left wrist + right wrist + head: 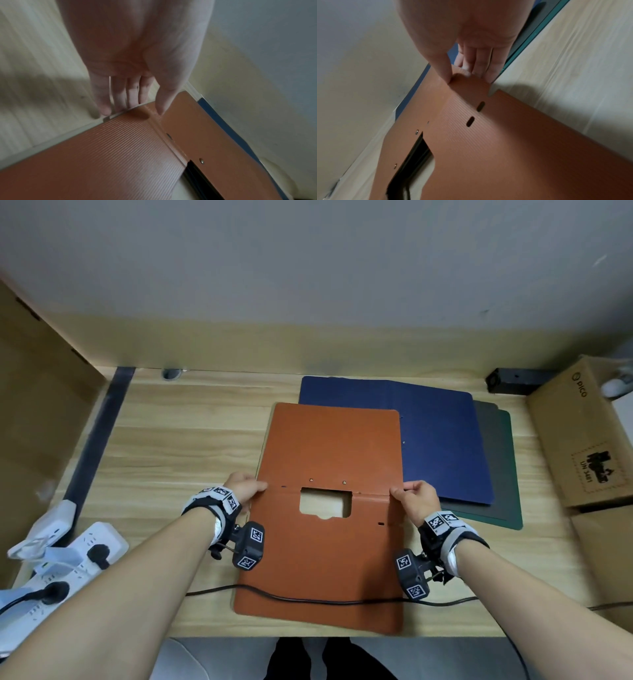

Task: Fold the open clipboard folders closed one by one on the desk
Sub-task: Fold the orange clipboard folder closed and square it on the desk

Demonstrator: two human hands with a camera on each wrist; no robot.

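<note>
An orange-brown clipboard folder (325,446) lies spread open on the wooden desk (178,446), its spine running left to right, with a rectangular cut-out near the fold. My left hand (250,486) pinches the folder's left edge at the spine, thumb on top and fingers (118,100) beneath. At the right end of the spine my right hand (411,491) pinches the edge the same way, thumb over the orange-brown folder (505,135) and fingers (481,63) under it. The far half overlaps a dark blue folder (442,440). Grey (489,440) and green (510,508) folders lie beneath the blue one.
A cardboard box (582,433) stands at the right desk edge. White power strips (68,553) with plugs sit at the front left. A black cable (325,601) crosses the folder's near half. A wooden panel (41,405) walls the left side.
</note>
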